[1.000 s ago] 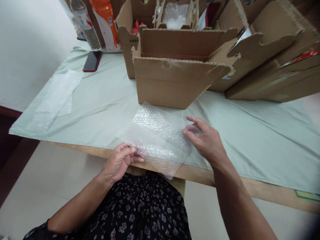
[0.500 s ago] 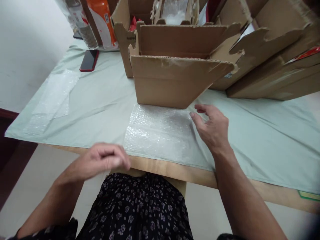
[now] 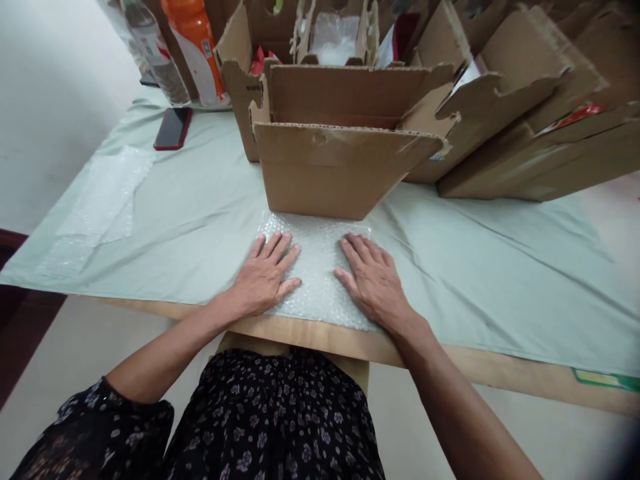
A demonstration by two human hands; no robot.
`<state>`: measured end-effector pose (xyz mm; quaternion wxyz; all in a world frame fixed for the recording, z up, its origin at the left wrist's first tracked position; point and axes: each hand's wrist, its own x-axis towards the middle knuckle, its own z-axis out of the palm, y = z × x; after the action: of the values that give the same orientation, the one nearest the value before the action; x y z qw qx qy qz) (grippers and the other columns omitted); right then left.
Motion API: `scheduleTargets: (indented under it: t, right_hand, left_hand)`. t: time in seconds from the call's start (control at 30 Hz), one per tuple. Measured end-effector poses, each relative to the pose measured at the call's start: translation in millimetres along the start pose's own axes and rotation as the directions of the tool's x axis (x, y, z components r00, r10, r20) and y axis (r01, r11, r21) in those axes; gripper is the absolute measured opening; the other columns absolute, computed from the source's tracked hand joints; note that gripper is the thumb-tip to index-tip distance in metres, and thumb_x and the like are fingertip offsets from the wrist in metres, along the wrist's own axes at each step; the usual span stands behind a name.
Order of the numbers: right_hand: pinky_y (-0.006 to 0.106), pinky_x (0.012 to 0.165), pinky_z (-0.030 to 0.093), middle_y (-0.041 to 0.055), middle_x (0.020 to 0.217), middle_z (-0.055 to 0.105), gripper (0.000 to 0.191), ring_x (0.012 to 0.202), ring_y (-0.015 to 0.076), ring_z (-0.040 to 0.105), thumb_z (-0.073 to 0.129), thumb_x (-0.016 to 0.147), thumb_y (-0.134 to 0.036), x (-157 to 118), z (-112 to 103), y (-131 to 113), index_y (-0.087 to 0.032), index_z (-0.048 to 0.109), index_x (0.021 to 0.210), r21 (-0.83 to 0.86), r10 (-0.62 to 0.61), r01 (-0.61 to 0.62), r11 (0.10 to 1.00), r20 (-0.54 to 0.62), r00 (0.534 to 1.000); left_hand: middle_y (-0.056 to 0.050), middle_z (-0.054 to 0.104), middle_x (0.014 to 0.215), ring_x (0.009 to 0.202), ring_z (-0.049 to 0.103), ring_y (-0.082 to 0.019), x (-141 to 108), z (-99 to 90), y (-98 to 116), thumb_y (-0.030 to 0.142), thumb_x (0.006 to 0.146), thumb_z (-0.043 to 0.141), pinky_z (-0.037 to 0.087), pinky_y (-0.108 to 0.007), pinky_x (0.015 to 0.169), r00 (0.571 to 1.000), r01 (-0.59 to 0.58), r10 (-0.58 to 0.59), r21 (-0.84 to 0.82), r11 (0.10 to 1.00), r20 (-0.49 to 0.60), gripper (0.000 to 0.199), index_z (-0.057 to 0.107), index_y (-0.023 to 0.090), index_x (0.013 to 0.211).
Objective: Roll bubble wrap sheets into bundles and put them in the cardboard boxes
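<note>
A sheet of clear bubble wrap [image 3: 317, 283] lies flat at the table's front edge, its far side right by the base of a cardboard box [image 3: 340, 173]. My left hand [image 3: 266, 275] rests palm down on the left part of the sheet with fingers spread. On the right part lies my right hand [image 3: 373, 277], also flat, its fingers stretched toward the box. Neither hand grips anything. Bare bubble wrap shows between the two thumbs.
More bubble wrap [image 3: 103, 200] lies at the left of the cloth-covered table [image 3: 490, 280]. Behind it are a phone [image 3: 173, 129], an orange bottle [image 3: 197, 57] and a clear bottle [image 3: 157, 57]. Several other open cardboard boxes [image 3: 540, 163] stand along the back and right.
My left hand has come from the table's front edge onto the bubble wrap and opened flat. My right hand has moved left and down, and now lies flat on the sheet.
</note>
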<state>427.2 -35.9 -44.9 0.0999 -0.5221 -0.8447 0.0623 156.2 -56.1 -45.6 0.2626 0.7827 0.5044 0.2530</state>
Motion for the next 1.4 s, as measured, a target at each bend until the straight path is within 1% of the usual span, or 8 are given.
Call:
scheduleTargets:
  t: [0.17,0.3,0.4,0.53,0.67,0.83,0.97,1.4]
  right_hand:
    - [0.055,0.117,0.040,0.0165,0.160,0.051,0.058,0.150,0.0349,0.045,0.035,0.108,-0.049,-20.0,-9.5,18.9,-0.016,0.052,0.152,-0.085,0.139,-0.148,0.985,-0.102,0.985]
    - [0.052,0.119,0.037,0.0141,0.162,0.049,0.054,0.151,0.0324,0.043,0.036,0.109,-0.047,-20.3,-9.9,-3.2,-0.019,0.055,0.151,-0.112,0.025,-0.035,0.993,-0.089,0.996]
    - [0.051,0.119,0.037,0.0133,0.159,0.053,0.051,0.148,0.0311,0.047,0.035,0.110,-0.044,-22.8,-8.3,-12.5,-0.018,0.058,0.148,-0.119,-0.052,0.045,0.992,-0.052,0.997]
    - [0.051,0.117,0.039,0.0132,0.157,0.055,0.050,0.146,0.0315,0.049,0.033,0.111,-0.043,-30.9,-14.8,-5.4,-0.018,0.061,0.144,-0.108,-0.041,0.035,0.994,-0.054,0.998]
    - [0.050,0.115,0.041,0.0153,0.162,0.049,0.053,0.150,0.0330,0.045,0.037,0.109,-0.045,-15.3,-24.6,-11.9,-0.017,0.054,0.151,-0.084,-0.030,0.023,0.996,-0.092,0.995]
    - [0.050,0.119,0.038,0.0155,0.165,0.045,0.057,0.152,0.0327,0.042,0.039,0.108,-0.044,28.5,-10.2,-31.9,-0.014,0.050,0.155,-0.070,-0.085,0.083,0.994,-0.029,0.996]
    - [0.051,0.123,0.034,0.0131,0.166,0.044,0.060,0.153,0.0322,0.040,0.037,0.108,-0.049,33.0,7.5,-22.2,-0.016,0.050,0.156,-0.083,-0.034,0.035,0.996,0.007,0.999]
    - [0.054,0.123,0.036,0.0171,0.164,0.046,0.061,0.152,0.0334,0.042,0.037,0.108,-0.049,1.8,-5.1,11.5,-0.012,0.050,0.155,-0.125,0.186,-0.193,0.973,-0.061,0.981]
  left_hand:
    - [-0.013,0.035,0.173,0.164,0.021,-0.039,-12.1,-11.3,2.4,0.052,0.100,0.059,0.004,-0.063,0.131,0.996,0.039,-0.055,0.218,0.975,0.070,0.059,0.052,0.026,0.152]
    - [-0.016,0.027,0.175,0.165,0.018,-0.037,-12.4,-9.4,16.8,0.052,0.105,0.049,0.011,-0.061,0.132,0.981,0.043,-0.126,0.465,0.884,0.150,0.064,0.041,0.020,0.160]
    - [-0.018,0.028,0.174,0.163,0.021,-0.040,-21.6,-10.0,27.2,0.052,0.105,0.050,0.018,-0.064,0.130,0.975,0.021,-0.138,0.540,0.841,0.176,0.065,0.042,0.019,0.160]
    - [-0.018,0.040,0.169,0.159,0.032,-0.042,-32.9,-26.6,36.8,0.051,0.107,0.047,0.025,-0.072,0.125,0.970,-0.047,-0.092,0.540,0.841,0.227,0.056,0.049,0.021,0.154]
    - [-0.021,0.047,0.164,0.155,0.039,-0.040,-10.9,-39.6,44.4,0.050,0.108,0.042,0.026,-0.067,0.126,0.984,-0.064,-0.029,0.504,0.861,0.175,0.053,0.055,0.017,0.148]
    - [-0.022,0.032,0.172,0.162,0.027,-0.035,34.9,-9.6,35.0,0.053,0.108,0.042,0.023,-0.056,0.131,0.982,-0.095,0.010,0.454,0.886,0.187,0.067,0.037,0.012,0.161]
    - [-0.020,0.033,0.172,0.163,0.024,-0.036,38.1,9.7,14.8,0.057,0.106,0.044,0.016,-0.060,0.132,0.986,-0.105,0.028,0.478,0.872,0.164,0.068,0.039,0.014,0.159]
    - [-0.022,0.023,0.175,0.164,0.016,-0.041,27.8,-6.5,9.3,0.058,0.104,0.048,0.012,-0.065,0.131,0.978,0.139,-0.199,0.517,0.844,0.060,0.072,0.038,0.017,0.162]
